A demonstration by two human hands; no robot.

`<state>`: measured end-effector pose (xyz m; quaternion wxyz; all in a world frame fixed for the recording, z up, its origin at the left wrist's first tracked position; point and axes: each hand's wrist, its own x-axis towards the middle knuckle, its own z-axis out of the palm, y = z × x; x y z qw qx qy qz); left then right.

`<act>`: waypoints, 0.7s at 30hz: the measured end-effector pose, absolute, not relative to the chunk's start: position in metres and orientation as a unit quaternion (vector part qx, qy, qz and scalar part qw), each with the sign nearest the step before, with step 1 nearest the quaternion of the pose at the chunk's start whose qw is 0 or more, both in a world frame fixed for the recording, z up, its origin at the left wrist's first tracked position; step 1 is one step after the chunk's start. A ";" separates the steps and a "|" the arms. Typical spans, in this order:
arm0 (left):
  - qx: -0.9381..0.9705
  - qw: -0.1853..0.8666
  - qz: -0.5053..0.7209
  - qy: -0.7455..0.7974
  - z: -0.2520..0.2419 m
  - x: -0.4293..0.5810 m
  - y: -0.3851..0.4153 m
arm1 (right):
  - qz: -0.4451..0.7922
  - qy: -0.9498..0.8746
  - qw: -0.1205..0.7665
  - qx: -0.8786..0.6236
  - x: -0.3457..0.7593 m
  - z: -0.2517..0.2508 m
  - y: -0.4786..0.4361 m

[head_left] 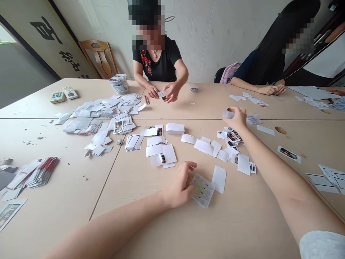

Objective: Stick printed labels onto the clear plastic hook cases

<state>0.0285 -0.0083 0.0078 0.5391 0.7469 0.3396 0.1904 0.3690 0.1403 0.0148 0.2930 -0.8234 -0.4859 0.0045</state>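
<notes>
My left hand [178, 189] is at the left edge of a clear plastic case [203, 190] with several small yellowish and dark pieces in rows. Its thumb overlaps the case's edge and the fingers are curled. A blank white slip [219, 179] lies just right of the case. Farther out, my right hand [237, 118] has its fingers round a small clear plastic case [228, 114]. Another clear case [253, 119] sits right of that hand. Below its wrist, printed photo cards [232, 136] lie in a loose heap.
White folded slips [204, 146] and stacked cards [175, 128] cross the middle. Heaped papers [99, 108] and a bundle of red-edged cards [44, 172] lie left. Two calculators [57, 97] stand far left. Across the table, one person's hands [169, 92] hold a card; another sits right.
</notes>
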 end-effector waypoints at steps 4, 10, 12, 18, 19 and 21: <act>0.738 0.548 0.197 0.341 0.005 0.028 -0.009 | 0.041 -0.683 0.271 -0.677 0.314 0.000 0.140; 0.734 0.556 0.196 0.337 0.003 0.028 -0.009 | 0.064 -0.619 0.257 -0.739 0.338 0.007 0.150; 0.734 0.558 0.196 0.335 0.003 0.029 -0.008 | 0.037 -0.529 0.263 -0.806 0.374 0.018 0.151; 0.733 0.554 0.200 0.340 0.004 0.028 -0.009 | 0.080 -0.312 0.208 -0.924 0.455 0.019 0.132; 0.735 0.552 0.200 0.341 0.004 0.028 -0.009 | 0.094 -0.298 0.199 -0.929 0.460 0.017 0.131; 0.739 0.547 0.197 0.340 0.003 0.027 -0.009 | 0.107 -0.281 0.190 -0.935 0.465 0.014 0.132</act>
